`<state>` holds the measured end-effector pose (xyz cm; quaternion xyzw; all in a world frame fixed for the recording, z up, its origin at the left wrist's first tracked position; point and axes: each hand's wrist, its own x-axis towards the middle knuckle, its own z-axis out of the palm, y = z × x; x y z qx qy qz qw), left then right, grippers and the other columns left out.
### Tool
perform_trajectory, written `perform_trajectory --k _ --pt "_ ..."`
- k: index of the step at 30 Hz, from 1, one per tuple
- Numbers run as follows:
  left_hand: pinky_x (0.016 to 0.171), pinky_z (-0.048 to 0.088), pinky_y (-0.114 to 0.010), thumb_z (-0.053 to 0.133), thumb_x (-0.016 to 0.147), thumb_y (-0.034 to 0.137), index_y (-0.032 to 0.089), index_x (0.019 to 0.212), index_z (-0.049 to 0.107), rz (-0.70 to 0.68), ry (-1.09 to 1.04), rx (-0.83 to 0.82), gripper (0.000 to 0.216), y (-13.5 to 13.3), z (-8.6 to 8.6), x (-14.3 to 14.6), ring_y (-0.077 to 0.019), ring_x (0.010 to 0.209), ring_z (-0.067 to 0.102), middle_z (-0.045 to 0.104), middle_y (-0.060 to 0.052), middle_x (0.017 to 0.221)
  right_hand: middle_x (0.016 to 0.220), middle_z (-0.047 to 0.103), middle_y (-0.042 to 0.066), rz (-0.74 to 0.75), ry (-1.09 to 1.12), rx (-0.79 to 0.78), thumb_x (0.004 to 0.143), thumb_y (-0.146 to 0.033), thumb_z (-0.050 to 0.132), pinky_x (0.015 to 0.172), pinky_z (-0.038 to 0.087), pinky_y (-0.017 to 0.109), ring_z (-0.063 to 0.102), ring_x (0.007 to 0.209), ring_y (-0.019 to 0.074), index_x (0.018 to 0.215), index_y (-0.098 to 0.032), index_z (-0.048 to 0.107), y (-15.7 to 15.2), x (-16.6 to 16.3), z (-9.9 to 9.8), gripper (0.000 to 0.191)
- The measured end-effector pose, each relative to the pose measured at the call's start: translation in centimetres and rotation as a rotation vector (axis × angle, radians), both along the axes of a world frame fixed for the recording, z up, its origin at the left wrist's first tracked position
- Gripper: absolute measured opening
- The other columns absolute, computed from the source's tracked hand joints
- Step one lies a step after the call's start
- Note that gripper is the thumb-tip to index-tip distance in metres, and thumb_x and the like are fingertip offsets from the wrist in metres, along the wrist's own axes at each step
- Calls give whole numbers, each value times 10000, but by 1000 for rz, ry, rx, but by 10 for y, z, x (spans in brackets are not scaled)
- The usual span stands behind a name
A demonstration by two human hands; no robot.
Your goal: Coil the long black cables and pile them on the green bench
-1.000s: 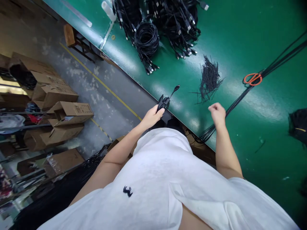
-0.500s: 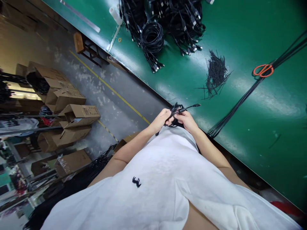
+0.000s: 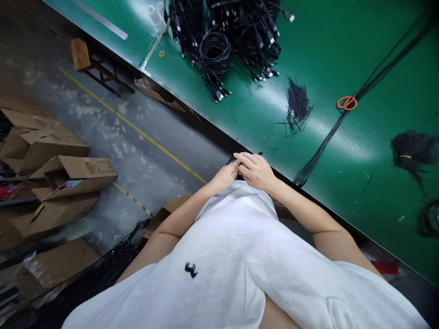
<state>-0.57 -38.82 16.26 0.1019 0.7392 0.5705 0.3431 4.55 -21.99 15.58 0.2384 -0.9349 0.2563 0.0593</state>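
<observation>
At the middle of the frame, just over the near edge of the green table (image 3: 343,151), a small black cable bundle (image 3: 259,154) sits almost hidden between both hands. Left hand (image 3: 224,176) curls its fingers around it from below; right hand (image 3: 255,170) lies over it, fingers pressed together. Judging by this, coiling looks finished and tying remains: loose ties (image 3: 297,105) lie well apart, finished coils (image 3: 216,52) are heaped upper centre, uncut strands (image 3: 318,153) run past orange scissors (image 3: 347,102).
</observation>
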Motion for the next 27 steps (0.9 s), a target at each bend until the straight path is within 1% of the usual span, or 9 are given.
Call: perform_trajectory --k 2,5,9,14,18,19,20,23,27 --pt "602 386 -216 626 879 306 170 1012 712 -94 -67 10 209 -3 3 -1 -127 611 479 578 16 653 1068 654 134 106 15 128 984 -208 397 811 351 364 534 914 224 874 -170 653 4 -6 4 281" --pt "570 357 -211 580 911 383 166 885 677 -184 -133 53 239 -7 4 -4 -107 576 412 510 31 610 851 612 102 145 -19 242 1009 -258 397 698 301 349 480 736 206 922 -151 659 5 -8 9 296" --pt "549 310 -219 602 890 400 169 693 545 -145 -212 101 309 -8 -4 -7 -93 556 365 454 30 583 902 610 121 112 -24 365 1017 -178 340 677 279 361 490 763 223 1069 -127 647 -6 -2 17 316" --pt "551 279 -221 654 849 364 169 728 543 -173 -308 161 255 -5 -10 -13 -87 562 340 426 40 594 853 616 148 96 -42 474 1003 -126 241 641 276 386 483 739 242 935 -133 690 -15 -3 25 454" --pt "561 299 -224 685 758 202 160 720 551 -176 -426 196 145 -4 -12 -17 -82 580 377 472 33 632 793 626 129 243 -1 460 946 -116 325 650 301 382 489 729 236 792 -200 681 -10 -13 21 396" --pt "572 318 -224 664 732 151 156 757 579 -179 -466 206 89 -5 -14 -17 -83 591 401 499 28 658 780 631 125 267 -5 463 927 -117 355 650 302 380 491 717 231 760 -206 673 -9 -16 18 370" --pt "582 338 -225 633 707 111 154 812 608 -179 -502 214 116 -5 -15 -18 -85 602 429 529 23 688 763 637 123 275 -27 471 910 -123 388 645 298 378 495 697 224 726 -204 666 -9 -18 14 343" --pt "600 377 -228 555 677 86 160 957 652 -169 -565 195 305 -3 -23 -23 -98 627 506 595 10 734 735 671 132 207 -184 483 878 -152 494 622 291 362 536 642 205 674 -174 670 -13 -27 4 271" --pt "618 417 -235 524 702 119 142 935 674 -152 -532 91 278 -2 -43 -38 -115 632 541 633 -7 707 812 731 168 -26 -433 364 849 -164 599 613 336 332 660 726 248 730 -116 719 -29 -42 -3 176"
